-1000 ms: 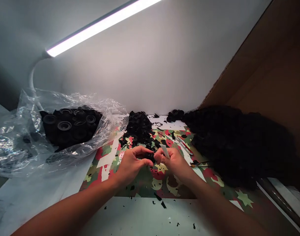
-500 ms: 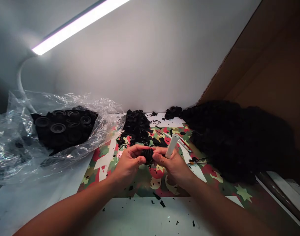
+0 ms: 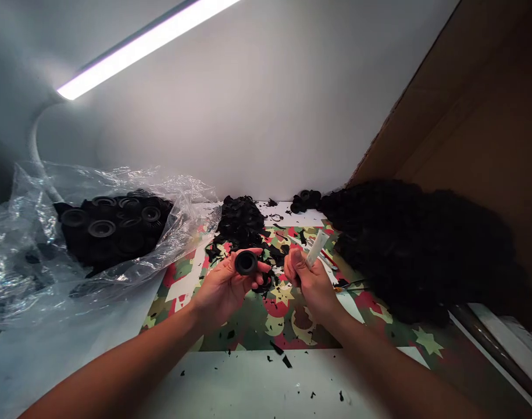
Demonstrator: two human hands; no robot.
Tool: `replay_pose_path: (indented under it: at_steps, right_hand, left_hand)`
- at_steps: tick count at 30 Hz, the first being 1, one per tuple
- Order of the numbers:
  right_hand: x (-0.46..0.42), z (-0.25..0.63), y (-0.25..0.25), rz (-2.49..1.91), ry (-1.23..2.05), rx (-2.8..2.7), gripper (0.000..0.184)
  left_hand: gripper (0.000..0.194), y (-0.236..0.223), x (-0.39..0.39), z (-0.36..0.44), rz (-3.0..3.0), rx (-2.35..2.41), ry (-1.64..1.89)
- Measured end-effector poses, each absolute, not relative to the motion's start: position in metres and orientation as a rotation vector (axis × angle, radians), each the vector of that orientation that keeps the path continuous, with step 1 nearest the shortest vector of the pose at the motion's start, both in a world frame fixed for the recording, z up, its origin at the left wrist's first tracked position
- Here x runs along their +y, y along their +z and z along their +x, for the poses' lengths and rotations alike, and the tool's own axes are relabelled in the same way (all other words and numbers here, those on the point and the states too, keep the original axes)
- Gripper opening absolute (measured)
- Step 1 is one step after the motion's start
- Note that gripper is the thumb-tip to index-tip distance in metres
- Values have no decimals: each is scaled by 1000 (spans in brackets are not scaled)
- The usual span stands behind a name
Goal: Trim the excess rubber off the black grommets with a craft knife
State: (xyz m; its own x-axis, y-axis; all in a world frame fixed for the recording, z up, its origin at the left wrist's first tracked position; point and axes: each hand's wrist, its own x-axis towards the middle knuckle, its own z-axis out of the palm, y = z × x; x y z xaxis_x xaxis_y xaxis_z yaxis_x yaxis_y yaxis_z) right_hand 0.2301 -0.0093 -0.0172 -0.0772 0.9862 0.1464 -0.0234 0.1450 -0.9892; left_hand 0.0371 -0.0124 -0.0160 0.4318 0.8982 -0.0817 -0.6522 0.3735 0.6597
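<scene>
My left hand (image 3: pixel 224 286) is turned palm up and pinches a small black rubber ring (image 3: pixel 246 262) between thumb and fingers. A little to its right, my right hand (image 3: pixel 309 279) is closed in a fist round a white-handled knife (image 3: pixel 317 247) whose handle sticks up and to the right. The two hands are apart, above a camouflage-patterned mat (image 3: pixel 257 317) strewn with black rubber trimmings (image 3: pixel 270 273).
A clear plastic bag (image 3: pixel 43 256) with several black rubber rings (image 3: pixel 113 224) lies at the left. A heap of black scraps (image 3: pixel 242 218) sits behind the hands, a large dark pile (image 3: pixel 418 250) at the right against a cardboard wall (image 3: pixel 475 122). A lamp bar (image 3: pixel 147 43) glows overhead.
My hands have drawn apart. The left one has turned palm up with the ring showing its hole; the right one has moved right with the knife.
</scene>
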Motion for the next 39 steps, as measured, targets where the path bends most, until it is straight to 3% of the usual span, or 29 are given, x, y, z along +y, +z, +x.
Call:
replay_pose_path:
  at_steps: [9, 17, 22, 28, 33, 39]
  right_hand:
    - [0, 232, -23, -1021, 1213, -1119, 33]
    - [-10, 237, -20, -1055, 616, -1698, 16]
    - [-14, 230, -24, -773, 368, -2050, 23]
    - [-25, 222, -22, -897, 180, -2045, 34]
    - [-31, 220, -12, -812, 241, -2001, 32]
    - [-31, 224, -11, -687, 297, -1915, 31]
  left_hand:
    - [27, -17, -10, 36, 601, 480, 1059]
    - [28, -25, -9, 41, 636, 546, 1077]
    - [31, -27, -13, 46, 682, 584, 1092]
    - [35, -22, -19, 48, 707, 601, 1154]
    - [18, -16, -21, 46, 688, 598, 1147]
    - [29, -10, -23, 43, 673, 569, 1056]
